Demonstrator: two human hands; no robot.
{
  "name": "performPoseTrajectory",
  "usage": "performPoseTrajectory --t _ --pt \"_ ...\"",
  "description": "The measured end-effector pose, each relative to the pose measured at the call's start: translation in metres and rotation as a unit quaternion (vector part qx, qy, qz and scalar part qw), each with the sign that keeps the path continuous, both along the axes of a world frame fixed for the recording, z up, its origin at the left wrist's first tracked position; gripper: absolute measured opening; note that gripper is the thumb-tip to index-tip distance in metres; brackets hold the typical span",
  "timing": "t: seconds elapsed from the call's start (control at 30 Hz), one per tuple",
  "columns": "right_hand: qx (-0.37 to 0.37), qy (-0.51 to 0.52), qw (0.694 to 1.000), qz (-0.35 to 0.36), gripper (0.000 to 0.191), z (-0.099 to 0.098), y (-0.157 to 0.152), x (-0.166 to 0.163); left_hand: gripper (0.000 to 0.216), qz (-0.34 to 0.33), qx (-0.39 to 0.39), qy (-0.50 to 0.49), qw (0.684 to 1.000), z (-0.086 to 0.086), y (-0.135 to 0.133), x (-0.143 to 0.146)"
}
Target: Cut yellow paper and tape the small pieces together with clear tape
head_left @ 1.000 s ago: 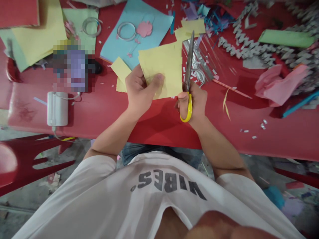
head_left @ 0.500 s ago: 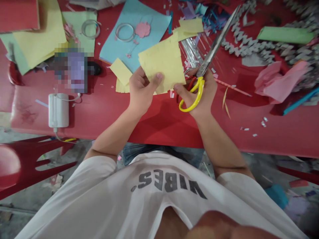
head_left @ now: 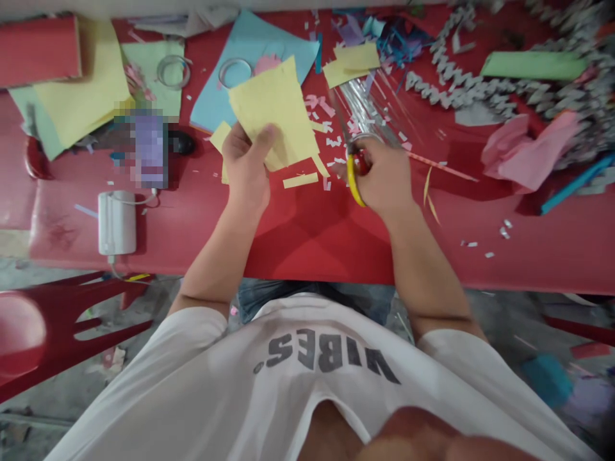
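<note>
My left hand (head_left: 250, 163) is closed on a yellow sheet of paper (head_left: 278, 105), its thumb on top and its fingers beneath. My right hand (head_left: 384, 173) grips a pair of scissors (head_left: 354, 179) by the yellow handle, with the blades aimed away from me and blurred. The scissors are apart from the paper, to its right. Narrow yellow paper strips (head_left: 300, 180) lie on the red table just below and right of the sheet. Part of a light blue sheet (head_left: 211, 96) is hidden behind the yellow one.
A white power bank (head_left: 117, 223) with a cable sits at the left. Silvery wires (head_left: 360, 102) and small paper scraps lie beyond my right hand. Crumpled pink paper (head_left: 533, 153) and a grey paper garland (head_left: 442, 77) are at the right. A red chair (head_left: 72, 326) stands at lower left.
My right hand has let go of the paper's edge and turned the scissors from pointing up-right to pointing away. My left hand has carried the sheet leftward, uncovering scraps and strips.
</note>
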State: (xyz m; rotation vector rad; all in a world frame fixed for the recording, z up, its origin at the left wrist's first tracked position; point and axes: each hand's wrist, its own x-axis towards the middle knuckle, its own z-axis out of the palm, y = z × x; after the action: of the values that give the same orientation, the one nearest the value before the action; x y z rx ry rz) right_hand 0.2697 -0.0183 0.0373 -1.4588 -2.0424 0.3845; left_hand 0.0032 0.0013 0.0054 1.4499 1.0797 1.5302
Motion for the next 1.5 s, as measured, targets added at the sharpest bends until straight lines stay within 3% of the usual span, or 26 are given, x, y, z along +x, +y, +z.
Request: performPoseTrajectory --t 0.17,0.27,0.37,0.47,0.57,0.73,0.9,0.97,1.03,1.1,1.13,1.2,1.3,1.37,1.5 --pt "-0.05 -0.195 0.978 0.063 0.036 -0.001 -0.016 -0.022 0.06 0.018 -0.024 -0.031 0.999 0.008 0.0 0.003" --pt "-0.076 -0.21 0.964 0.14 0.037 0.0 -0.026 -0.031 0.054 -0.001 -0.055 -0.044 0.998 0.012 -0.002 0.005" --pt "-0.115 -0.162 0.962 0.185 0.033 0.005 -0.024 -0.023 0.042 -0.013 -0.104 -0.075 0.992 0.013 -0.005 0.007" --pt "-0.1 -0.099 0.985 0.098 0.013 0.007 -0.007 0.0 0.041 -0.038 -0.151 -0.092 0.984 0.011 -0.012 0.015" --pt "-0.053 -0.12 0.991 0.012 0.017 -0.002 0.014 0.025 0.05 -0.074 -0.185 -0.105 0.974 0.009 -0.023 0.032" --pt "-0.052 -0.16 0.986 0.021 0.004 -0.024 0.031 0.038 0.049 -0.12 -0.229 -0.068 0.964 0.003 -0.034 0.05" --pt "-0.003 -0.14 0.99 0.02 0.003 -0.024 0.032 0.033 0.037 -0.208 -0.267 0.07 0.938 0.009 -0.029 0.036" --pt "0.005 -0.112 0.994 0.017 0.007 -0.022 0.032 0.033 0.029 -0.171 -0.247 0.18 0.937 0.014 -0.025 0.029" --pt "0.006 -0.074 0.997 0.022 0.013 -0.02 0.03 0.031 0.03 -0.052 -0.187 0.27 0.943 0.017 -0.022 0.024" --pt "0.015 -0.038 0.999 0.033 0.015 -0.017 0.025 0.024 0.02 0.045 -0.112 0.274 0.954 0.017 -0.02 0.023" --pt "0.025 -0.024 0.999 0.042 0.015 -0.016 0.021 0.019 0.016 0.059 -0.079 0.244 0.965 0.016 -0.019 0.024" --pt "0.039 -0.002 0.997 0.069 0.016 -0.013 0.01 0.007 0.033 0.017 -0.029 0.165 0.986 0.012 -0.017 0.028" --pt "0.043 0.02 0.992 0.115 0.019 -0.011 -0.005 -0.011 0.064 -0.084 0.016 0.1 0.991 0.006 -0.021 0.038" --pt "0.036 0.028 0.991 0.129 0.022 -0.012 -0.011 -0.018 0.063 -0.104 0.05 0.098 0.988 0.004 -0.027 0.045" --pt "0.024 0.051 0.989 0.138 0.028 -0.016 -0.015 -0.022 0.049 -0.066 0.09 0.111 0.988 0.007 -0.04 0.051"
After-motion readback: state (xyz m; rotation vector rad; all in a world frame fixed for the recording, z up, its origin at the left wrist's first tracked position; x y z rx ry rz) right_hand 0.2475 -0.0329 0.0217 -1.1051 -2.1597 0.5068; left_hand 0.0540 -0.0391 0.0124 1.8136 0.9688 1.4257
